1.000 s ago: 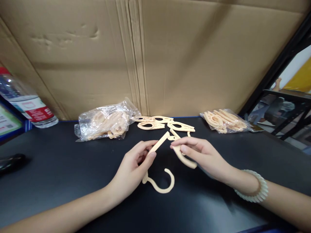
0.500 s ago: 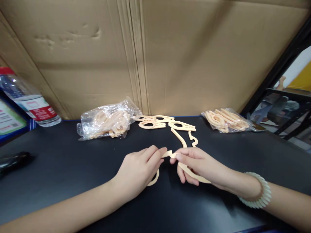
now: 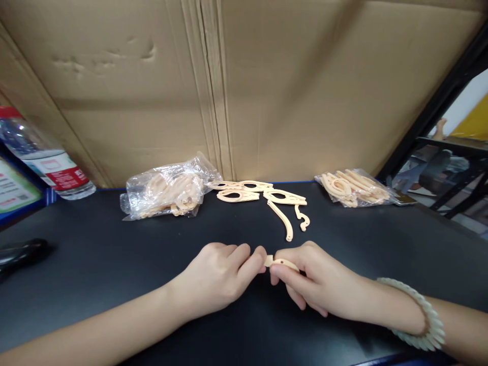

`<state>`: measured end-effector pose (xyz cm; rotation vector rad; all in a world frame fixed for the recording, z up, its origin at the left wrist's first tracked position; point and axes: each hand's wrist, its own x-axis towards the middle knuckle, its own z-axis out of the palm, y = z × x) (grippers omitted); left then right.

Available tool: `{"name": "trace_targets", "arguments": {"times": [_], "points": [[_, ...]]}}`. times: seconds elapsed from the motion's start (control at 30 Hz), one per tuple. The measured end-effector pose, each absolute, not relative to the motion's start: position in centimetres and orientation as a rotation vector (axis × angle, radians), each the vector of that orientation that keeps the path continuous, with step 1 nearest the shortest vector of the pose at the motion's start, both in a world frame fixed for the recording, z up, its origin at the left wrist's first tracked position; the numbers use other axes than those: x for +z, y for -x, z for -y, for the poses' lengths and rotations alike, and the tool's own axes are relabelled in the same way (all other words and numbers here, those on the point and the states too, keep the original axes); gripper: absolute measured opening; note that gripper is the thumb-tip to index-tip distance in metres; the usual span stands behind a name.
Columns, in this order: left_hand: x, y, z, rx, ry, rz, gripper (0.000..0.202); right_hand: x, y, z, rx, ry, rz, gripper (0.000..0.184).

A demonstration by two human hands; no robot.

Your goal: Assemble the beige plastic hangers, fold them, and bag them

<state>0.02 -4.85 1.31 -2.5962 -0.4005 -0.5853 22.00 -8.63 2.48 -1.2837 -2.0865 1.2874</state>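
Note:
My left hand (image 3: pixel 232 272) is closed around a cream plastic hanger piece (image 3: pixel 269 261); only its tip shows past the fingertips. My right hand (image 3: pixel 301 277) pinches a curved cream hanger arm (image 3: pixel 286 264) with a small hole near its end. The two pieces meet end to end between my hands; whether they are joined I cannot tell. Beyond my right hand lie a loose hanger arm (image 3: pixel 281 221) and a hanger hook (image 3: pixel 303 219). Behind them are several folded travel hangers, among them one at left (image 3: pixel 237 196) and one at right (image 3: pixel 285 196).
A clear bag of hanger parts (image 3: pixel 168 190) lies at back left, another bag (image 3: pixel 354 188) at back right. Cardboard (image 3: pixel 305 91) rises behind the black table (image 3: pixel 125 259). A water bottle (image 3: pixel 53 157) and a dark object (image 3: pixel 25 254) are at left, metal shelving (image 3: pixel 453 147) at right.
Both hands have come lower and nearer me with their pieces. My right hand has turned, uncovering the loose hanger arm's end. The curved loop below my left hand is now hidden.

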Motion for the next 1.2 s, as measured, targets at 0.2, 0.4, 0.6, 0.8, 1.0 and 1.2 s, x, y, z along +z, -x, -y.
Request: {"name": "trace_targets", "arguments": {"times": [0.2, 0.4, 0.6, 0.8, 1.0, 1.2], "points": [[1.3, -0.1, 4.8, -0.530, 2.665, 0.509, 0.020, 1.5, -21.7, 9.1, 0.380, 1.100, 2.422, 0.036], [1.2, 0.1, 4.0, -0.751, 3.000, 1.167, 0.026, 2.1, -22.1, 9.5, -0.016, 0.906, 2.488, 0.033], [1.2, -0.2, 3.8, -1.345, 3.058, 1.939, 0.036, 4.9, -26.7, 5.0, -0.262, 0.933, 2.263, 0.021], [1.7, -0.3, 3.4, -1.944, 2.845, 2.377, 0.034, 3.6, -29.0, 2.6, -0.064, 1.101, 2.558, 0.036], [1.9, 0.0, 3.4, -2.299, 2.709, 2.351, 0.031, 3.1, -27.4, 3.5, -0.114, 1.150, 2.534, 0.044], [1.8, -0.2, 3.9, -2.333, 2.855, 2.269, 0.027, 2.5, -24.0, 6.2, -0.188, 0.706, 2.505, 0.034]]}}
